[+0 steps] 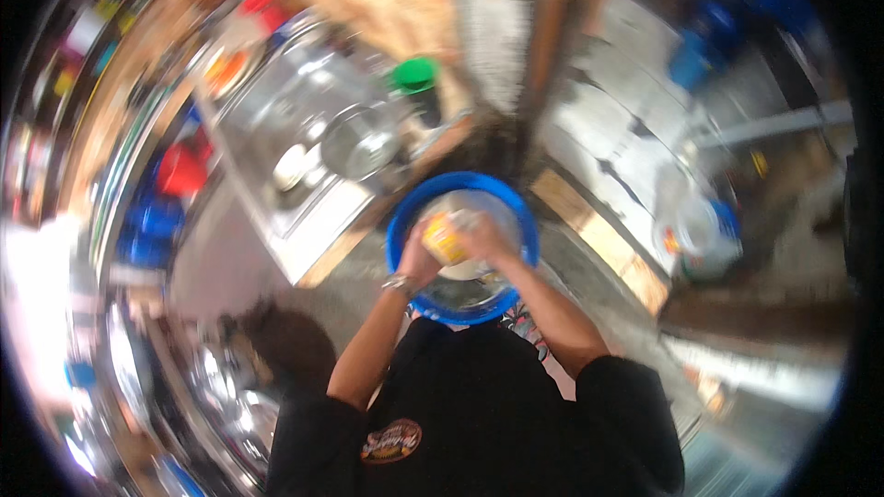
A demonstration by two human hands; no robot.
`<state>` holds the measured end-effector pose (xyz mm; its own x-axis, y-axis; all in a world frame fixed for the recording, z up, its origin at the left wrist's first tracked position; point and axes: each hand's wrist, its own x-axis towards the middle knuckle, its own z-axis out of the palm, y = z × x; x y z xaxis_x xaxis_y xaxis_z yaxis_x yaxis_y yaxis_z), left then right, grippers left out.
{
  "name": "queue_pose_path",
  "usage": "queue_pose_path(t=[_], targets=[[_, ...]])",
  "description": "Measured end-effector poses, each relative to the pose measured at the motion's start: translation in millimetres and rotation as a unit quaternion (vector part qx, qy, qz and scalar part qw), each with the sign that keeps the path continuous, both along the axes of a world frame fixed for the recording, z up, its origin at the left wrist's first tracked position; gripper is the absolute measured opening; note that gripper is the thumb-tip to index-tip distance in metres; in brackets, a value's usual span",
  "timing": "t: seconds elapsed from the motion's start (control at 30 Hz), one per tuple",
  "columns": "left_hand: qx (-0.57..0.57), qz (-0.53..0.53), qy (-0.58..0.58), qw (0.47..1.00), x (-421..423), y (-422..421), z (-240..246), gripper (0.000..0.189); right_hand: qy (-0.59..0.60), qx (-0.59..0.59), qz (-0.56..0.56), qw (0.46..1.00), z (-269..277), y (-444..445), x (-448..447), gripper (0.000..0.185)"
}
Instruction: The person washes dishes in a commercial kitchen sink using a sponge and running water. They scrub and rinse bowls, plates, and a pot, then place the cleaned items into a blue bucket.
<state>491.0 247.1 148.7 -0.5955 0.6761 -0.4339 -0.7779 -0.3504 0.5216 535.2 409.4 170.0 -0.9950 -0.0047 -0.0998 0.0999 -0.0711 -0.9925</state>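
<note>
A blue plastic basin point(394, 238) is in front of my body, with a pale round item point(473, 269) and what looks like water inside it. Over the basin, my left hand point(418, 255) grips a yellow-and-white printed container point(443, 240) from its left side. My right hand point(492, 243) is against the container's right side, and a whitish item point(464, 219) shows by its fingers. Motion blur hides what that whitish item is and whether the right hand grips it or the container.
Left of the basin stands a steel sink unit point(266, 103) holding a metal pot point(359, 141) and a white cup point(291, 167). A green-topped container point(414, 76) is beside it. A red vessel point(183, 169) lies farther left. Clear plastic containers point(694, 228) stand right, beyond a wooden ledge point(594, 231).
</note>
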Motion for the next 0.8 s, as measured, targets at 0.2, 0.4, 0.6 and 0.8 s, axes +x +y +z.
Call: queue_pose_path(t=[0.2, 0.4, 0.6, 0.8], targets=[[0.074, 0.131, 0.085, 0.985, 41, -3, 8, 0.038, 0.078, 0.197, -0.19, 0.959, -24, 11, -9, 0.049], [-0.011, 0.181, 0.198, 0.963, 55, -9, 0, 0.042, 0.04, 0.258, -0.119, 0.958, -3, -18, -17, 0.025], [-0.315, 0.242, 0.465, 0.791, -22, -153, 57, 0.03, 0.058, 0.26, -0.178, 0.947, 32, -8, -26, 0.033], [-0.672, 0.034, 0.537, 0.509, -189, -263, 51, 0.032, 0.237, 0.478, -0.107, 0.839, 154, -80, -138, 0.051]])
